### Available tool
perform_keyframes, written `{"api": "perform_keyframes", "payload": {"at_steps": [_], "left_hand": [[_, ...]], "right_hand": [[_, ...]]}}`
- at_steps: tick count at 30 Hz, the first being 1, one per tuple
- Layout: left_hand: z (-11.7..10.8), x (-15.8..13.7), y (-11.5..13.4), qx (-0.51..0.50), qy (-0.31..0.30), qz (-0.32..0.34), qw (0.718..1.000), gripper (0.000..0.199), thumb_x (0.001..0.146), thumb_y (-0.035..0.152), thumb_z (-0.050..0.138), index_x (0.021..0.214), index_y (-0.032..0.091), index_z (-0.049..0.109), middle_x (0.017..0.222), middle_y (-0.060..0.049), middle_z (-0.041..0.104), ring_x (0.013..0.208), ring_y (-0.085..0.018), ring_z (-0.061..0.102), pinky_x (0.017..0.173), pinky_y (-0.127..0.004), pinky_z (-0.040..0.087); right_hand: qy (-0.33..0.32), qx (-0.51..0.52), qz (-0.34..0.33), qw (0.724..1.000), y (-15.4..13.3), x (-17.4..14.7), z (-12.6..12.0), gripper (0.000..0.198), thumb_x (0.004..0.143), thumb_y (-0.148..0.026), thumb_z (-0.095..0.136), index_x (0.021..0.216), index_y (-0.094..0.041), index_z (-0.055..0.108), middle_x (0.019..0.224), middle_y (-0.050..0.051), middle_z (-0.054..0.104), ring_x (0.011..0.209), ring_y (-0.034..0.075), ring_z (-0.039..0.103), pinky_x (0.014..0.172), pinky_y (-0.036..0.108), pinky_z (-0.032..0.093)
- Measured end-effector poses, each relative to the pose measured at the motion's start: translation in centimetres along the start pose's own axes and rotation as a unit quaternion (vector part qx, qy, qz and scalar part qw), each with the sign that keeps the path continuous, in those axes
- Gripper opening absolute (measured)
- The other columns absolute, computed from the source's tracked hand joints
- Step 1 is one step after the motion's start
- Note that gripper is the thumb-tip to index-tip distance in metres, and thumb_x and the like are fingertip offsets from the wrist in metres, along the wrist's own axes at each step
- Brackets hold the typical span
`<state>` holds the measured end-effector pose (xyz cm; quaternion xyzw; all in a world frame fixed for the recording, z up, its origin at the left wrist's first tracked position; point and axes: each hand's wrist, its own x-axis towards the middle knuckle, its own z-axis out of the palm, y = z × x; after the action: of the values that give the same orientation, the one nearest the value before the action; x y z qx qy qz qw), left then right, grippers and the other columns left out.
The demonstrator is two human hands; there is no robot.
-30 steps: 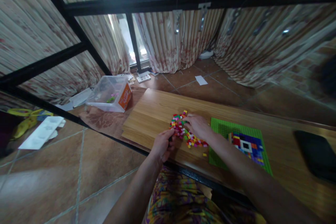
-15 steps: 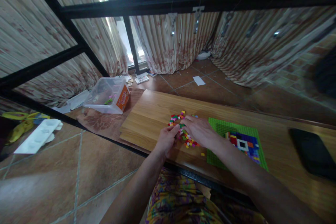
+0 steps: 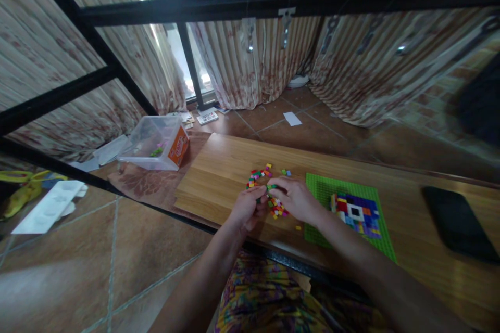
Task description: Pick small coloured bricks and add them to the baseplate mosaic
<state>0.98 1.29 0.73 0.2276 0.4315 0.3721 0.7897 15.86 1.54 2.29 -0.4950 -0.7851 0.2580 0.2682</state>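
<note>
Pinching a green brick [image 3: 271, 187] left of the plate [image 3: 314, 192], the right hand [image 3: 296, 199] is just beside the half-curled left hand [image 3: 247, 206], whose hold I cannot tell. Loose bricks [image 3: 278, 209] lie left of the plate too.

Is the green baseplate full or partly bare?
Partly bare: green baseplate shows on either side of the multicolored brick mosaic.

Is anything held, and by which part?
A small green brick seems pinched between the left hand and right hand; which part is gripped cannot be told.
</note>
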Motion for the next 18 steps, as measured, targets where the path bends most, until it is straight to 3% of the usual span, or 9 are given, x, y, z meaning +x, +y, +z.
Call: {"api": "perform_keyframes", "payload": {"at_steps": [5,12,18], "left_hand": [[-0.3,0.1,0.1,-0.02,-0.013,-0.011,1.0,0.03,0.064,0.033,0.069,0.064,0.015,0.046,0.052,0.007,0.038,0.038,0.0,0.022,0.036,-0.015,0.009],[-0.5,0.0,-0.1,-0.024,0.026,0.016,0.999,0.03,0.068,0.036,0.067,0.064,0.015,0.046,0.052,0.006,0.041,0.038,0.0,0.023,0.037,-0.015,0.009],[0.0,-0.4,-0.2,-0.006,0.047,0.04,0.998,0.034,0.065,0.04,0.07,0.081,0.013,0.059,0.051,0.007,0.042,0.038,-0.001,0.025,0.037,-0.015,0.009]], "right_hand": [[0.024,0.033,0.034,0.999,1.3,0.2,0.2,0.015,0.084,-0.024,0.052,0.091,-0.02,0.065,0.083,0.0,0.067,0.075,0.013,0.059,0.07,0.024,0.042],[-0.018,-0.142,0.062,0.988,2.3,0.8,1.0,0.022,0.086,-0.018,0.047,0.095,-0.019,0.067,0.093,0.007,0.069,0.086,0.018,0.062,0.081,0.028,0.043],[0.035,-0.07,0.095,0.992,1.6,0.5,1.0,0.027,0.084,-0.016,0.046,0.099,-0.021,0.067,0.096,0.003,0.07,0.085,0.015,0.063,0.079,0.027,0.045]]}}
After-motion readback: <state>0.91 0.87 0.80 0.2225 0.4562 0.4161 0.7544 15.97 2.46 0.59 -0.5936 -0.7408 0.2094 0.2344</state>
